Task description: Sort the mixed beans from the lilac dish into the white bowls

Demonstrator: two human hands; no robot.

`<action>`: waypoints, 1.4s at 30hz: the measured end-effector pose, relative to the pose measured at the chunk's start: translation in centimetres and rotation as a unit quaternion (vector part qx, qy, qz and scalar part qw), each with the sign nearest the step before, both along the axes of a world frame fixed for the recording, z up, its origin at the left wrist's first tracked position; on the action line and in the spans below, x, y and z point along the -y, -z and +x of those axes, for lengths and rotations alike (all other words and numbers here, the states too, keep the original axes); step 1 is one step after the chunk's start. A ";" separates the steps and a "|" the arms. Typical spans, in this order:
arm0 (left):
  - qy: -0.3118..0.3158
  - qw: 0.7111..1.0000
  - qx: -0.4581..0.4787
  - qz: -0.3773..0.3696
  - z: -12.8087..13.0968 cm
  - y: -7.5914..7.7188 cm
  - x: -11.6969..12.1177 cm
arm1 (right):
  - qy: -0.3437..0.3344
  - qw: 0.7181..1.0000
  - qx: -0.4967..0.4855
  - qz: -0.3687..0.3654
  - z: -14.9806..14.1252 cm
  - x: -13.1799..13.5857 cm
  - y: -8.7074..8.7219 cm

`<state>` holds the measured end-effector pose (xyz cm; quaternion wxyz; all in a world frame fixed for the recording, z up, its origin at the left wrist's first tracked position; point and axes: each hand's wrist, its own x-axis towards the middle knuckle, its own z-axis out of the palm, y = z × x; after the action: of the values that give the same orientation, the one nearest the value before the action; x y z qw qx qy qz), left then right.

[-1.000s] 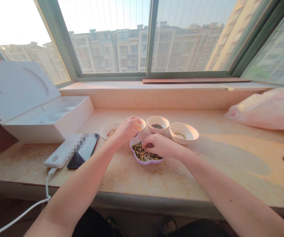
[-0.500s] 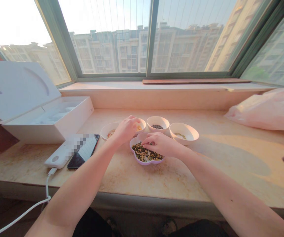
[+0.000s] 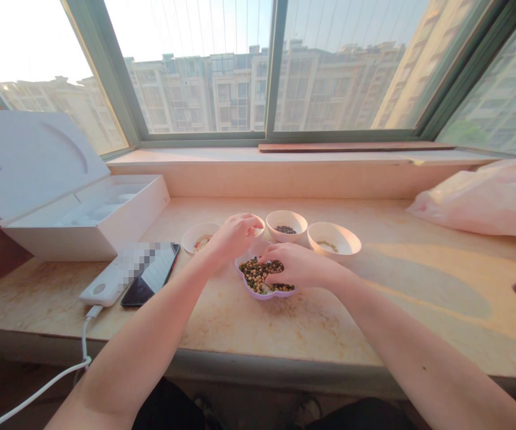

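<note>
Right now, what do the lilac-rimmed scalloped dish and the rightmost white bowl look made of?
The lilac-rimmed scalloped dish looks like glazed ceramic or melamine; its smooth, glossy rim fits either. The rightmost white bowl looks like glazed ceramic: smooth, even, softly shiny surface.

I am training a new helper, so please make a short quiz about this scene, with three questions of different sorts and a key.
1. True or false: the right hand reaches into the mixed beans in the lilac-rimmed, flower-shaped dish.
2. Which hand is nearer the phone? A: the left hand. B: the right hand.
3. How many small white bowls stand around the dish?

Key: 1 true; 2 A; 3 four.
</note>
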<state>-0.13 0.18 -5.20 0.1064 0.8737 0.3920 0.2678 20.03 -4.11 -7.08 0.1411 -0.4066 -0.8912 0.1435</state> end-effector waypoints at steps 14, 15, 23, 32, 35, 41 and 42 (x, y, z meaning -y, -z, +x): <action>0.115 0.950 -0.281 -0.069 0.8 0.0 2.1 | 0.096 0.995 -0.014 0.001 0.5 -0.1 -1.8; 0.114 0.947 -0.292 -0.073 0.9 -0.1 2.1 | 0.093 0.995 -0.016 0.003 0.5 -0.1 -1.8; 0.099 0.944 -0.305 -0.079 1.7 -0.5 2.6 | 0.093 0.995 -0.015 0.008 0.4 -0.2 -1.8; 0.111 0.954 -0.272 -0.055 1.3 -0.3 2.2 | 0.090 0.996 -0.013 0.015 0.5 -0.1 -1.7; 0.114 0.955 -0.268 -0.059 1.0 -0.5 2.1 | 0.045 0.999 0.004 0.017 0.6 0.0 -1.7; 0.143 0.953 -0.262 -0.055 0.9 -0.2 2.2 | 0.052 0.998 -0.011 0.020 0.6 -0.1 -1.6; 0.148 0.950 -0.268 -0.056 0.9 -0.1 2.2 | 0.067 0.997 -0.016 0.017 0.6 -0.2 -1.6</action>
<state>0.80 -2.06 -5.08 0.0846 0.9540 0.2872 -0.0172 20.64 -3.92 -5.51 0.1717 -0.4605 -0.8619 0.1249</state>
